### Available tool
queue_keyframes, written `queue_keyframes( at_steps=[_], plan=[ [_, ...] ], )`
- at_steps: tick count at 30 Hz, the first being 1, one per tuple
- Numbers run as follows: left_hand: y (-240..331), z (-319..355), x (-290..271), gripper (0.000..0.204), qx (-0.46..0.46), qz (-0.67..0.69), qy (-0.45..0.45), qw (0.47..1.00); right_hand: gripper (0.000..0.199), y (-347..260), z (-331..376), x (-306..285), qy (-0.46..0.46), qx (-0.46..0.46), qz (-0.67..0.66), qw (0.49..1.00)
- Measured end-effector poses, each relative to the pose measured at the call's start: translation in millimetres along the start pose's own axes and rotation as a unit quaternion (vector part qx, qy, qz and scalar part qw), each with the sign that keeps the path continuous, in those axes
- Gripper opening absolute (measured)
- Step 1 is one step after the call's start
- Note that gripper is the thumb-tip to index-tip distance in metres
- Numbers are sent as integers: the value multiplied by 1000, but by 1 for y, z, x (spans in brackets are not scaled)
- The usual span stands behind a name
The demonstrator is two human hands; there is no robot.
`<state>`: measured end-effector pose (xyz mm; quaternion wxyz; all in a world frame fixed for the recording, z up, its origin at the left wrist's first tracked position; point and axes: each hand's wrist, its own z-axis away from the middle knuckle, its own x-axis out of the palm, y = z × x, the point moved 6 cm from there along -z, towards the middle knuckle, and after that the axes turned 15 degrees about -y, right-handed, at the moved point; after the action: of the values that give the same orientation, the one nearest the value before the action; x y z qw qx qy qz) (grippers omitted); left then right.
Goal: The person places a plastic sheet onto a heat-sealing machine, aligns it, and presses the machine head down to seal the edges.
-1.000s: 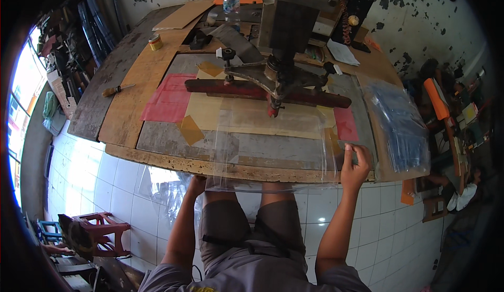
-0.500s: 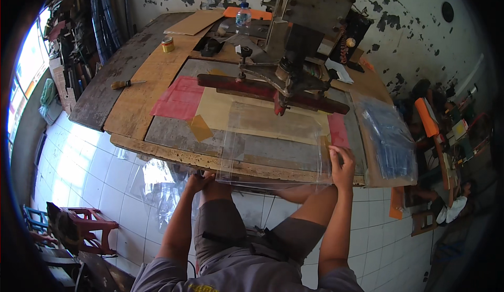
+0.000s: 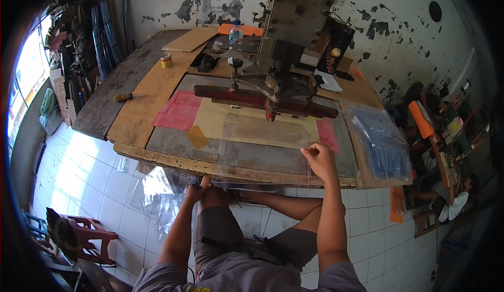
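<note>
**Clear sheet half lost against the table**

The worn wooden table (image 3: pixel 157 90) carries a grey metal press (image 3: pixel 286 55). A clear plastic sheet (image 3: pixel 262 139), barely visible, lies under its bar and overhangs the near edge. The right hand (image 3: pixel 319 158) presses flat, fingers spread. The left hand (image 3: pixel 198 189) sits below the edge; its grip cannot be made out.

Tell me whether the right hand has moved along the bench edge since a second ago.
Yes. The right hand has slid leftward and further onto the bench, toward the press.
</note>
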<state>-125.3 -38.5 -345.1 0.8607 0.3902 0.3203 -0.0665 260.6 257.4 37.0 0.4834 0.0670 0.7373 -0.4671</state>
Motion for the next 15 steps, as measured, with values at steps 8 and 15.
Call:
queue_keyframes(
  at_steps=[8, 15],
  plan=[
    [12, 23, 10, 65, 8, 145, -14, 989, 31, 2, -1, -7, 12, -49, -38, 998],
    [-8, 25, 1, 46, 213, 12, 34, 976, 33, -31, 44, -26, 24, -137, -92, 986]
  ],
)
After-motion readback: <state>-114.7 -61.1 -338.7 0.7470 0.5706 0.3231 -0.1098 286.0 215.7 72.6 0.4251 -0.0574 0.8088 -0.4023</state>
